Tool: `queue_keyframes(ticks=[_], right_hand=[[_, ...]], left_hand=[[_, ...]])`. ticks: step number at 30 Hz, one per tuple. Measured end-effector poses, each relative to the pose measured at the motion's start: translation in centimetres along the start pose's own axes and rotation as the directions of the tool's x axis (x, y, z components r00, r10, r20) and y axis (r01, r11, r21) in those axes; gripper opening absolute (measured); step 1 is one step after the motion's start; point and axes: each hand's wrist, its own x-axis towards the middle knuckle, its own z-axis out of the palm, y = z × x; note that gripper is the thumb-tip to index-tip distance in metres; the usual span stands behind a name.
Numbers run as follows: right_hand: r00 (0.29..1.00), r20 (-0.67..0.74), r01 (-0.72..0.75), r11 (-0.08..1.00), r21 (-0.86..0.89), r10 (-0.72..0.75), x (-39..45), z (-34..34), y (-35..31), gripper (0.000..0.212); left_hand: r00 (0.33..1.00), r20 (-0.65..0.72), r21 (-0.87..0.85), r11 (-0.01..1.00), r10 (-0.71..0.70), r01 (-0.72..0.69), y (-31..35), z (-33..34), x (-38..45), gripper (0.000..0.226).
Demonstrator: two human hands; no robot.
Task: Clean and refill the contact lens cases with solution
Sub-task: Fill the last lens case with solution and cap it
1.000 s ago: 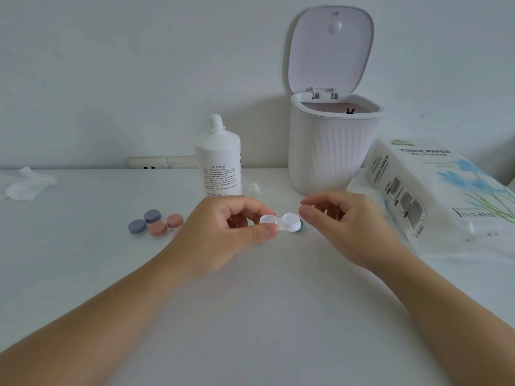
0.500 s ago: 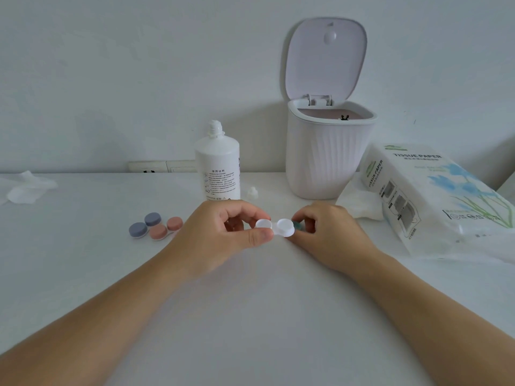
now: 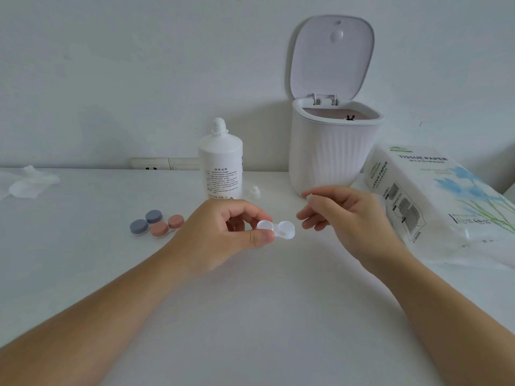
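My left hand pinches a white contact lens case by its left well, just above the table; both wells look uncapped. My right hand hovers to the right of the case without touching it, fingers loosely curled and blurred. A pale spot shows at its index fingertip, and I cannot tell whether it holds anything. The white solution bottle stands uncapped behind my left hand, with its small white cap on the table beside it.
Two more lens cases with grey-blue and pink caps lie left of my left hand. A white ribbed bin stands open at the back. A tissue paper pack lies at the right, and a crumpled tissue at the far left.
My right hand has left the case and risen up and to the right. The dark cap seen beside the case earlier is out of sight. My left hand still holds the case.
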Motion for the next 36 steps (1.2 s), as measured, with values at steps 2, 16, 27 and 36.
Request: queue_keyframes(ticks=[2, 16, 27, 36], right_hand=[[1.000, 0.017, 0.023, 0.999, -0.031, -0.023, -0.2, 0.0, -0.1, 0.012], [0.981, 0.190, 0.013, 0.983, 0.184, -0.049, -1.2, 0.8, -0.8, 0.022], [0.940, 0.326, 0.136, 0.987, -0.083, -0.102, -1.4, 0.6, -0.5, 0.027], [0.951, 0.285, 0.175, 0.970, -0.167, -0.122, -1.4, 1.0, -0.4, 0.030]], left_hand=[[1.000, 0.000, 0.007, 1.000, -0.002, 0.002, 0.0, 0.0, 0.0, 0.013], [1.000, -0.006, 0.021, 1.000, -0.002, 0.002, -0.2, 0.0, 0.0, 0.014], [1.000, 0.013, -0.007, 1.000, -0.001, 0.001, -0.2, 0.1, 0.1, 0.013], [0.998, 0.050, -0.137, 0.989, -0.044, 0.050, -0.2, 0.4, 0.2, 0.021]])
